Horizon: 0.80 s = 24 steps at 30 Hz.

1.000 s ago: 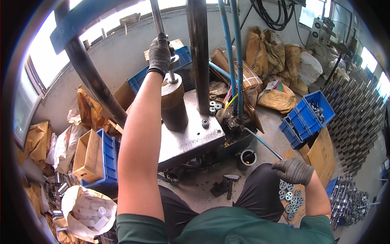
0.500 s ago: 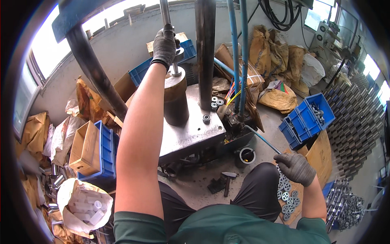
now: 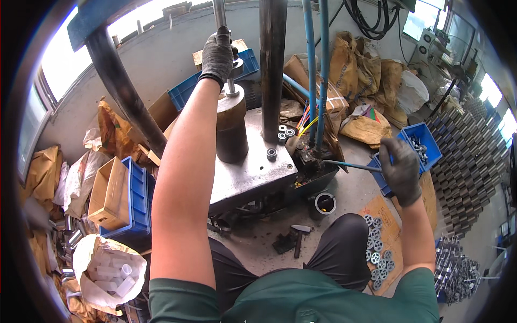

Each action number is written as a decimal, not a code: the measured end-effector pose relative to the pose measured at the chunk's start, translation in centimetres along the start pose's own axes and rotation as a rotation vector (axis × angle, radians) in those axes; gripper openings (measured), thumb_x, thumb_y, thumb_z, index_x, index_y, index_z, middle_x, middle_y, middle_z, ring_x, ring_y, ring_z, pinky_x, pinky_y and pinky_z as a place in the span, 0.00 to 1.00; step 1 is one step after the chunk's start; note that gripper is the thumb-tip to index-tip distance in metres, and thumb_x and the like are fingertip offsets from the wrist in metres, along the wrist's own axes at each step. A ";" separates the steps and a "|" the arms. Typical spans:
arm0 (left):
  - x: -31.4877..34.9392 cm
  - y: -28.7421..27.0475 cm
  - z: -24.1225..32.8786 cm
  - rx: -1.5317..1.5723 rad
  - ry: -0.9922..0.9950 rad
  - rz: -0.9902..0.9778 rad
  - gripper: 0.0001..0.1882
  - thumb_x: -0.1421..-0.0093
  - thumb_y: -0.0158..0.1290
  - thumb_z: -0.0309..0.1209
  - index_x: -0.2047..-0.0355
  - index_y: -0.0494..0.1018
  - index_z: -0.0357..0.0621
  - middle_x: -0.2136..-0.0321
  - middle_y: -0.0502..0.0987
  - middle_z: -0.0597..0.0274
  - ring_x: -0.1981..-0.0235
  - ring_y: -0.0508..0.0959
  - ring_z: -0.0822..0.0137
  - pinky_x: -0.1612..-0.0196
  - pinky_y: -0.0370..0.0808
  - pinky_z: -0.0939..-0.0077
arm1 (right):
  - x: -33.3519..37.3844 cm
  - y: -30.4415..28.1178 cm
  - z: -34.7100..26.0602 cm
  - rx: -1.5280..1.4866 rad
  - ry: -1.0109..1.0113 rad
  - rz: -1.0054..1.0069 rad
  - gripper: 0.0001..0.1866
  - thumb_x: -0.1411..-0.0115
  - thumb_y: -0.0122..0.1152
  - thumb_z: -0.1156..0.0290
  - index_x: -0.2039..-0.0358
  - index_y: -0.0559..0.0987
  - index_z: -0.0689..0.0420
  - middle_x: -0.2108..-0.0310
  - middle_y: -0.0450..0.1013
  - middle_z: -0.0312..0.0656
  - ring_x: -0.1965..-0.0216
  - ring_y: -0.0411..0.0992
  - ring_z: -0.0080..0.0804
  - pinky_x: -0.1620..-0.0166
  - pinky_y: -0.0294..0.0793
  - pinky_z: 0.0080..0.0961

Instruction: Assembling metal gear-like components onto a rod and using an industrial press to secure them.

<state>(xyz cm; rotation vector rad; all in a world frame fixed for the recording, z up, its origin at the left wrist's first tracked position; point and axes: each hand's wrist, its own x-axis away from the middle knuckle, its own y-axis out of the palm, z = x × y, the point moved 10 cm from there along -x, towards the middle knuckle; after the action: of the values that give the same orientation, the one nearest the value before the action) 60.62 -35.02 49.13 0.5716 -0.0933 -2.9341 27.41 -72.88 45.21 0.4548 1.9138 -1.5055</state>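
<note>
My left hand, in a dark grey glove, is raised and closed round a metal shaft under the press's steel ram. The fingers partly hide it. The shaft stands upright on a thick dark cylinder, which rests on the bright steel press table. Out to the right, my gloved right hand is wrapped round the end of a blue lever that comes from the press's side. A few small bearings sit on the table near the dark column.
Blue crates with metal parts stand at right, before stacked dark tubes. Spoked metal discs lie on cardboard by my knee. A hammer and a round pot are on the floor. A sack of white plastic tubes stands left.
My right hand has swung the blue lever upward, from sloping down to nearly level. My left hand stays at the shaft; the whole view has shifted slightly.
</note>
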 end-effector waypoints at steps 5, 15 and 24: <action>0.0 -0.3 0.3 -0.012 0.036 0.035 0.31 0.27 0.44 0.62 0.55 0.72 0.42 0.76 0.77 0.60 0.78 0.78 0.70 0.75 0.79 0.71 | -8.2 1.4 1.3 -0.076 0.015 0.228 0.11 0.34 0.65 0.63 0.61 0.83 0.58 0.66 0.80 0.50 0.63 0.80 0.51 0.58 0.79 0.41; 11.5 -3.9 3.3 0.395 0.384 0.003 0.31 0.31 0.50 0.63 0.62 0.72 0.44 0.79 0.75 0.62 0.79 0.73 0.74 0.77 0.72 0.78 | -10.2 3.4 4.0 -0.103 0.150 0.116 0.16 0.35 0.62 0.57 0.63 0.84 0.59 0.65 0.81 0.53 0.62 0.81 0.50 0.56 0.80 0.40; 32.1 -5.3 -15.9 1.120 -0.743 0.160 0.36 0.30 0.37 0.70 0.66 0.69 0.47 0.77 0.70 0.62 0.76 0.70 0.61 0.63 0.75 0.61 | -7.1 2.0 1.3 -0.115 0.145 0.067 0.12 0.35 0.62 0.63 0.64 0.84 0.61 0.66 0.81 0.53 0.62 0.81 0.52 0.57 0.79 0.39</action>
<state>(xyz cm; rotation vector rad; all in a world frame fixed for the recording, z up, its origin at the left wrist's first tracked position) 36.49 -35.37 22.13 -0.4678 -1.7702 -2.4994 34.15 -72.73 48.39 0.5834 2.0628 -1.3437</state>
